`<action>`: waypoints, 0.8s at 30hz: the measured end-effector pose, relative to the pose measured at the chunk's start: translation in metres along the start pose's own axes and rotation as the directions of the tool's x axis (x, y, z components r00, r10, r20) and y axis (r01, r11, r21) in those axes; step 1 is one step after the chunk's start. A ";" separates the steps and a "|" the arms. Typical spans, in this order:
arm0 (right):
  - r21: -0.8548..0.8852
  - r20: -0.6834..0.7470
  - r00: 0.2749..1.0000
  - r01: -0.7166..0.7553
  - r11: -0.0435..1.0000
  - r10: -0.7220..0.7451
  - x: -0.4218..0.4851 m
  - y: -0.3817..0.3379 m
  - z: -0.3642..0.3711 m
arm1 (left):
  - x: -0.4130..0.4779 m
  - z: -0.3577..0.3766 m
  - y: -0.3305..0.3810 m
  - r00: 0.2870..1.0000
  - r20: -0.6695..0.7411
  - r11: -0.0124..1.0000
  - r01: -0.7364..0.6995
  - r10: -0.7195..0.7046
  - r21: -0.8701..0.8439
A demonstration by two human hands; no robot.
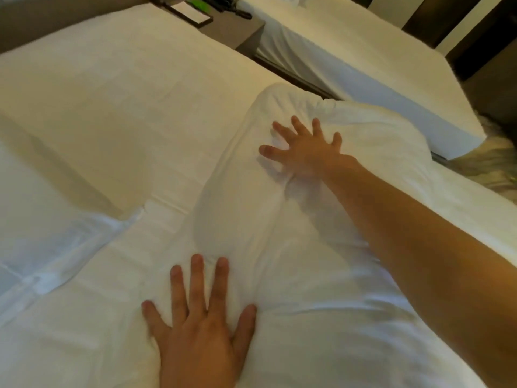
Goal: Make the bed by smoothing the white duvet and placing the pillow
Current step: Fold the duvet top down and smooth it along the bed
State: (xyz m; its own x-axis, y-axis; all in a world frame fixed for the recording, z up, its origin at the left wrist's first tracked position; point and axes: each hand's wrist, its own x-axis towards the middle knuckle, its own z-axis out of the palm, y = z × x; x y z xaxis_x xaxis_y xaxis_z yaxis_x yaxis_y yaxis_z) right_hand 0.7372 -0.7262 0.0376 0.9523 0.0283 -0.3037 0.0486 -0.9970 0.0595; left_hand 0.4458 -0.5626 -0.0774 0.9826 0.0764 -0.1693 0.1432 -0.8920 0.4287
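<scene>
Second white bed [363,60] beside dark nightstand [240,29].

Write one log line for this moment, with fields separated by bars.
stage: pillow placing | left hand: flat, near end of pillow | right hand: flat, far end | duvet: creased

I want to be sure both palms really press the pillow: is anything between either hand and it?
Nothing visible is. The right hand lies spread directly on the far part of the pillow, and the left hand lies flat at its near edge, fingers on the white fabric.
</scene>
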 end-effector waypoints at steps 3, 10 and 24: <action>-0.072 -0.040 0.984 -0.178 0.981 0.175 -0.090 0.037 0.009 | -0.002 0.003 -0.003 0.999 -0.017 1.000 -0.027 0.027 -0.007; 0.084 -0.048 0.976 -0.206 0.975 0.211 -0.086 0.064 0.093 | 0.003 0.012 0.001 1.000 0.000 1.000 -0.010 0.010 0.012; 0.319 0.011 0.802 -0.569 0.758 0.598 -0.278 0.083 0.085 | 0.051 -0.056 0.022 0.983 0.081 0.943 0.180 -0.163 -0.280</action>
State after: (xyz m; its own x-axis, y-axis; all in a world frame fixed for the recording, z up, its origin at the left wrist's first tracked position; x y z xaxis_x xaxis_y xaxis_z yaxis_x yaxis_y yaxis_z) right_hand 0.4512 -0.8233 0.0459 0.7892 -0.5741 -0.2183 -0.6014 -0.7943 -0.0855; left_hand 0.5059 -0.5533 -0.0268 0.9331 0.1843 -0.3087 0.3447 -0.7028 0.6223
